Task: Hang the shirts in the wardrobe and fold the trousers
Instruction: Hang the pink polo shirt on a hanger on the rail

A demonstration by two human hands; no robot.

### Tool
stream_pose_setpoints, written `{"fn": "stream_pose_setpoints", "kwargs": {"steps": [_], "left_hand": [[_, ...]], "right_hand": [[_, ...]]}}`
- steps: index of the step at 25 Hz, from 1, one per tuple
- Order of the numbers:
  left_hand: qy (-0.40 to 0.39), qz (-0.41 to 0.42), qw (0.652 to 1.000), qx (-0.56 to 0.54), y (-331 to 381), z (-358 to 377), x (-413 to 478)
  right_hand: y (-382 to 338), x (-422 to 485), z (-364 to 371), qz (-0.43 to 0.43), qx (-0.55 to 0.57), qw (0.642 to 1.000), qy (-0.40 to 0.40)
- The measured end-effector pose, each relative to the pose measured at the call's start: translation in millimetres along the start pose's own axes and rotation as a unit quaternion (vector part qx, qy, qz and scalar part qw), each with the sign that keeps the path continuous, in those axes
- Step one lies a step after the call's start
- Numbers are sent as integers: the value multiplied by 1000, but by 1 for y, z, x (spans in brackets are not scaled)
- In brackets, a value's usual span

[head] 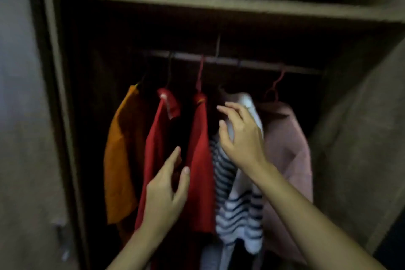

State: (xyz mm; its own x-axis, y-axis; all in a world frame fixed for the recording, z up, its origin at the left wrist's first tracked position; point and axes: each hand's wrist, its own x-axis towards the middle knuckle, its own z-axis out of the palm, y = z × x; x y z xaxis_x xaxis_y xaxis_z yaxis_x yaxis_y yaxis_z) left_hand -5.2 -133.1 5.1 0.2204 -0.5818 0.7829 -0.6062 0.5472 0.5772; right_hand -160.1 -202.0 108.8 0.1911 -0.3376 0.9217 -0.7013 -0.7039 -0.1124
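Observation:
Several shirts hang from the wardrobe rail: an orange shirt at the left, two red shirts in the middle, a striped white-and-dark shirt, and a pink shirt at the right. My right hand rests over the white shoulder of the striped shirt, fingers spread. In front of the red shirts my left hand is open, fingers apart, holding nothing. The striped shirt's hanger is hidden in the dark.
A wooden shelf runs above the rail. The wardrobe's left frame and an open door at the right bound the opening. The interior is dark and the image is blurred.

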Motion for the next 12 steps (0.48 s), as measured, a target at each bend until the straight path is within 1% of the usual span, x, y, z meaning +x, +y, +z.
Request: {"fn": "stream_pose_setpoints", "kwargs": {"steps": [3, 6, 8, 12], "left_hand": [[-16, -97, 993, 61, -24, -67, -60], [-31, -168, 976, 134, -41, -137, -124], [-28, -229, 952, 201, -55, -196, -181], [-36, -343, 894, 284, -83, -299, -299]], "right_hand": [[-61, -52, 40, -19, 57, 991, -120], [-136, -104, 72, -50, 99, 969, -221], [-200, -149, 93, -91, 139, 943, -288], [-313, -249, 123, -107, 200, 888, -400]]}}
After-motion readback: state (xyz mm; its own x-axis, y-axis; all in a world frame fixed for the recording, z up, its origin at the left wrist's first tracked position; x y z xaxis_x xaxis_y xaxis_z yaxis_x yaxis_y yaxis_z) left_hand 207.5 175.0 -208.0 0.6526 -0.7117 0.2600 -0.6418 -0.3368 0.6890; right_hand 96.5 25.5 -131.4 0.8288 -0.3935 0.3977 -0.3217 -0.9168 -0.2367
